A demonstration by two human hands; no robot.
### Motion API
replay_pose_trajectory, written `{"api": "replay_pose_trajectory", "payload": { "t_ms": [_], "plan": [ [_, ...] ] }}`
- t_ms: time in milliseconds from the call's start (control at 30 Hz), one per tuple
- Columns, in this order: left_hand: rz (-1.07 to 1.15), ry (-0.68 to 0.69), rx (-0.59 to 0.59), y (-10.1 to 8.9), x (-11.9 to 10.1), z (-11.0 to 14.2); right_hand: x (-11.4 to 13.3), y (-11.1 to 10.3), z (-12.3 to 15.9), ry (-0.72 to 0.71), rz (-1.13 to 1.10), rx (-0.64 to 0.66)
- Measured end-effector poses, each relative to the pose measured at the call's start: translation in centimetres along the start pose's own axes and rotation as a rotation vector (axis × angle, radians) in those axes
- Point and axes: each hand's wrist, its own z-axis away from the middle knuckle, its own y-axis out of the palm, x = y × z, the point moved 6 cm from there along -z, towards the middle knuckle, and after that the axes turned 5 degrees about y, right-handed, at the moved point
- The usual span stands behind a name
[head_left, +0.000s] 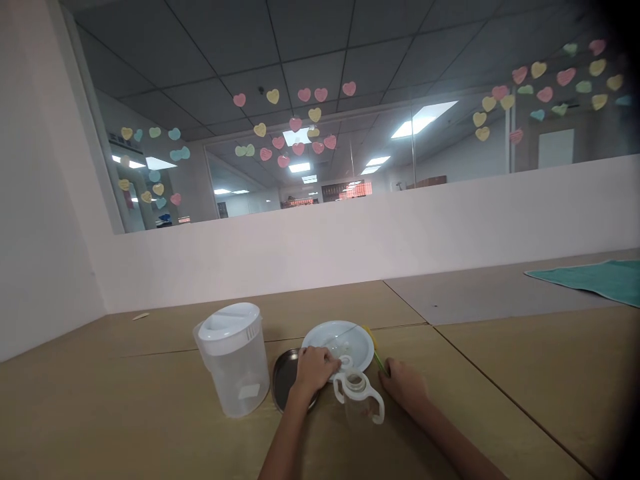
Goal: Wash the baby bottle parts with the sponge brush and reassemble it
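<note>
Holding a green handle (381,363) — right hand (404,383), near bottle (361,400).

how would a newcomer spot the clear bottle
On the tan table below the window, find the white plate. The bottle stands just nearer the camera, between the left hand and right hand. Unlike the lidded container on the left, it has an open mouth and two white handles.

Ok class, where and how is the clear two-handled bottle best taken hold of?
Probably by the white handle on the right, coming from the right: it curves outward and down from the clear bottle, giving a grip something to close around. The open mouth faces up, so it is best left untouched.
</note>
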Motion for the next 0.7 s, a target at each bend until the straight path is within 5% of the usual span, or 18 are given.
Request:
{"api": "replay_pose_trajectory", "payload": {
  "t_ms": [200, 400, 700],
  "plan": [
    [0.037, -0.016, 0.003, 0.3, 0.6, 0.0, 0.0, -0.1, 0.1, 0.011, 0.000, -0.022],
    [0.097, -0.023, -0.197, -0.7, 0.3, 1.9, -0.6, -0.8, -0.1, 0.079, -0.054, -0.059],
    [0.540, 0.016, -0.470, -1.6, 1.1, 3.0, -2.3, -2.9, -0.6, 0.217, -0.357, -0.181]
  ]
}}
